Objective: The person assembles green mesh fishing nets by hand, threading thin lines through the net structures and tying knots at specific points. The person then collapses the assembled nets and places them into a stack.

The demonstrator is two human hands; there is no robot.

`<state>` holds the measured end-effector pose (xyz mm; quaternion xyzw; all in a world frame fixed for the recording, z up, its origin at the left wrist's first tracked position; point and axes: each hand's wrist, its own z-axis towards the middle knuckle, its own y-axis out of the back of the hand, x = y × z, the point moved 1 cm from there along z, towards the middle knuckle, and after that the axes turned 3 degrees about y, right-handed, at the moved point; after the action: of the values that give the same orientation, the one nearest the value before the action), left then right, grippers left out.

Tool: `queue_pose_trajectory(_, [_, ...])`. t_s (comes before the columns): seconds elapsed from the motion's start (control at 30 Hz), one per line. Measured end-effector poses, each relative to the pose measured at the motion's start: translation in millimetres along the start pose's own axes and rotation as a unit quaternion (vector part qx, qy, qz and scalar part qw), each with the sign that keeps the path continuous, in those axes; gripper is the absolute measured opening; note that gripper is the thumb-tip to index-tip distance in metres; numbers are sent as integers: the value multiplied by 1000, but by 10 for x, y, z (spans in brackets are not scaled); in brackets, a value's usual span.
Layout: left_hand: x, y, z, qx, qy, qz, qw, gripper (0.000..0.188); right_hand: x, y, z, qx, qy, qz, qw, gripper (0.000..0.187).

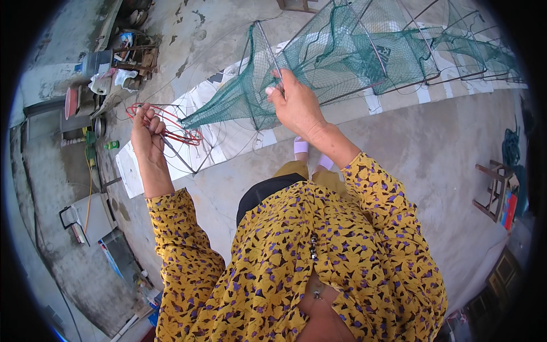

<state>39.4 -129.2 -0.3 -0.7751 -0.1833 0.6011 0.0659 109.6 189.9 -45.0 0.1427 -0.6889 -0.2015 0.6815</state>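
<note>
A long green mesh net trap (342, 62) with thin metal frames stretches from the middle of the view to the upper right. Its narrow end tapers toward my left hand (147, 128), which is closed around a thin metal frame rod. Loops of red cord (171, 122) hang around that fist; whether the fingers also grip the cord is unclear. My right hand (299, 108) pinches a metal rod of one of the net's frames between thumb and fingers. A white sheet (219, 105) lies on the ground beneath the net.
Grey concrete floor (399, 148) surrounds the sheet. At the right stands a wooden stool (493, 188). Along the left wall are a wooden rack (135, 58) with bags, a pink basin (71, 102) and a small green item (111, 145). My slippers (301, 147) are close to the sheet's edge.
</note>
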Motion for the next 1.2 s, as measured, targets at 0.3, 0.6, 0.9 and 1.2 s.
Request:
queue_pose_trajectory(0.3, [763, -1603, -309, 143, 74, 152, 975, 15, 547, 195, -271, 123, 168, -52, 977, 53])
queue_pose_trajectory(0.6, [762, -1798, -83, 97, 138, 18, 986, 7, -453, 1066, 272, -119, -30, -117, 985, 43])
queue_pose_trajectory(0.9, [1040, -2426, -51, 121, 95, 174, 973, 14, 61, 647, 38, 18, 148, -81, 985, 34])
queue_pose_trajectory(1.2, [780, -2346, -3, 94, 88, 113, 985, 7, -399, 1621, 460, -190, 56, -308, 931, 33])
